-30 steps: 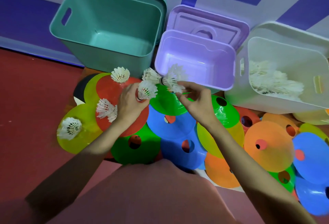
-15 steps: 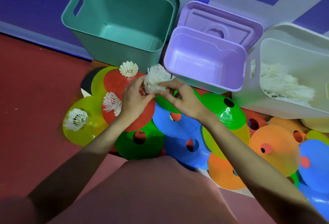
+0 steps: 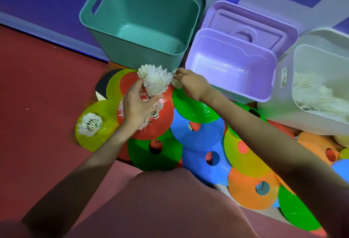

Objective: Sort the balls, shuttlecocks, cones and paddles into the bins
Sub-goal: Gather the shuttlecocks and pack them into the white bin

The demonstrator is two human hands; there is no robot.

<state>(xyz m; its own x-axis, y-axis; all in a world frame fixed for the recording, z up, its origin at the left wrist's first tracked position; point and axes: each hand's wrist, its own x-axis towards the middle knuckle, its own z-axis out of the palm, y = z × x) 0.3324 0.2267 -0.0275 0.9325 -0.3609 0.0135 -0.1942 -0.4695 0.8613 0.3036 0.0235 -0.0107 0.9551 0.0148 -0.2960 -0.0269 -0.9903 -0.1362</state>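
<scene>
Gathering underway: a nested stack of white feathered shuttlecocks (image 3: 155, 81) is pinched in the left hand (image 3: 136, 108) so more can be slotted on, one shuttlecock (image 3: 176, 82) is pinched by right hand (image 3: 190, 83) fingertips, and beyond, the white plastic bin (image 3: 321, 37) is already loaded with shuttlecocks.

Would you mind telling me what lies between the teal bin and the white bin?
In the head view, the purple bin stands between the teal bin and the white bin, with its lid propped behind it.
</scene>
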